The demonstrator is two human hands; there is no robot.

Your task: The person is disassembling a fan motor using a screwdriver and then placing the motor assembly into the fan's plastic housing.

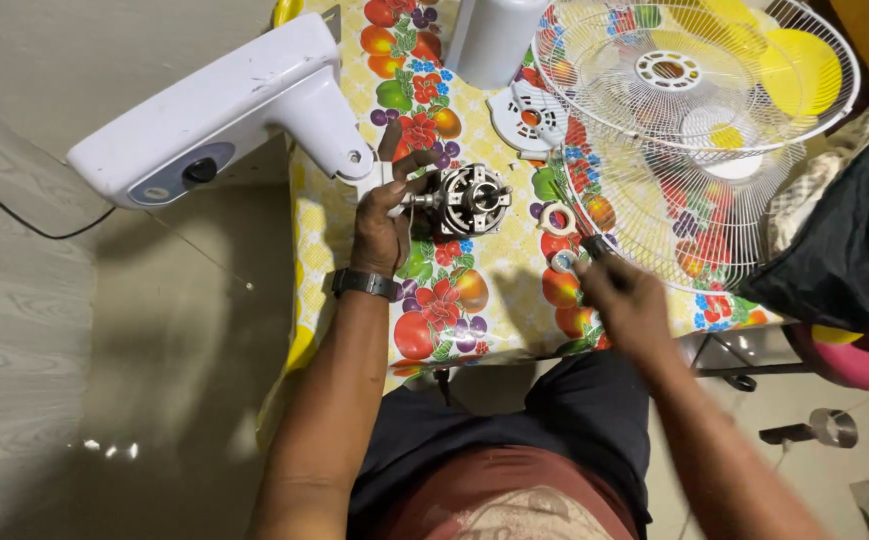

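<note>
A small metal fan motor [470,199] with a shaft lies on the fruit-patterned tablecloth [495,300]. My left hand [387,215], a dark watch on its wrist, grips the motor's shaft end from the left. My right hand [623,297] is blurred and closed around a dark-handled tool [597,247] near the table's front edge, to the right of the motor. Thin wires run from the motor area toward that hand.
A white fan base [217,105] lies at the table's left corner. White wire fan grilles [700,95] with a yellow blade cover the right side. A white cylinder [493,38], a white plastic hub plate [527,113] and a small ring [558,217] lie nearby. Dark cloth [845,240] hangs at right.
</note>
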